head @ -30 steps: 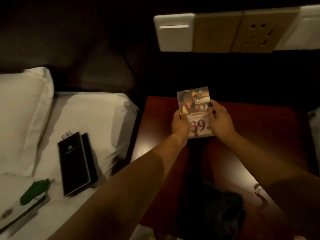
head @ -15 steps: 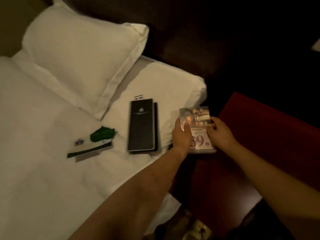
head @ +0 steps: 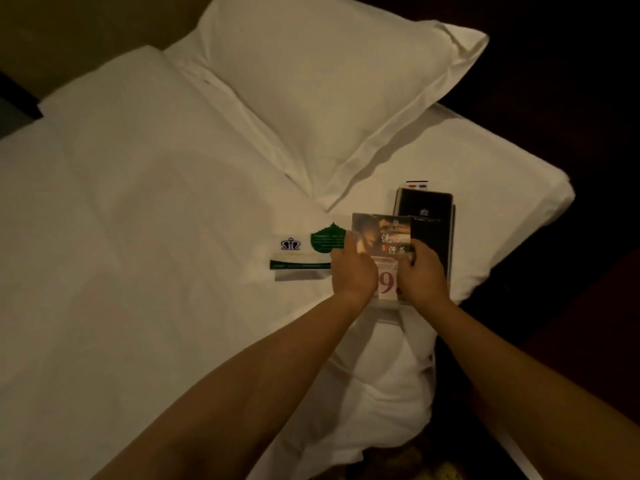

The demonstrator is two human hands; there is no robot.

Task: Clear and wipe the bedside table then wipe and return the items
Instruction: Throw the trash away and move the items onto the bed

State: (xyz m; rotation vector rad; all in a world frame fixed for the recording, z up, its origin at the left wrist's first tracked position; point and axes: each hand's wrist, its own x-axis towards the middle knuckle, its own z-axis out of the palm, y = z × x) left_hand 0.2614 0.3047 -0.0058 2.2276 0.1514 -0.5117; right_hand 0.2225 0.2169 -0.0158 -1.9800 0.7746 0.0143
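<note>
Both hands hold a printed card stand (head: 381, 237) with a photo on top and a large red number below, low over the white bed (head: 138, 271). My left hand (head: 353, 268) grips its left edge and my right hand (head: 420, 275) grips its right edge. Behind the card, a black folder (head: 429, 220) lies flat on the sheet. To the left lie a green leaf-shaped card (head: 325, 240) and a white card with a green strip (head: 298, 265). Only a dark red sliver of the bedside table (head: 588, 323) shows at the right.
A white pillow (head: 329, 81) lies behind the items at the head of the bed. A small striped tag (head: 417, 184) peeks out above the folder. The bed's edge drops to dark floor at the lower right.
Both hands carried the card stand left, from above the red table to over the bed between the folder and the green cards. My view swung left with it.
</note>
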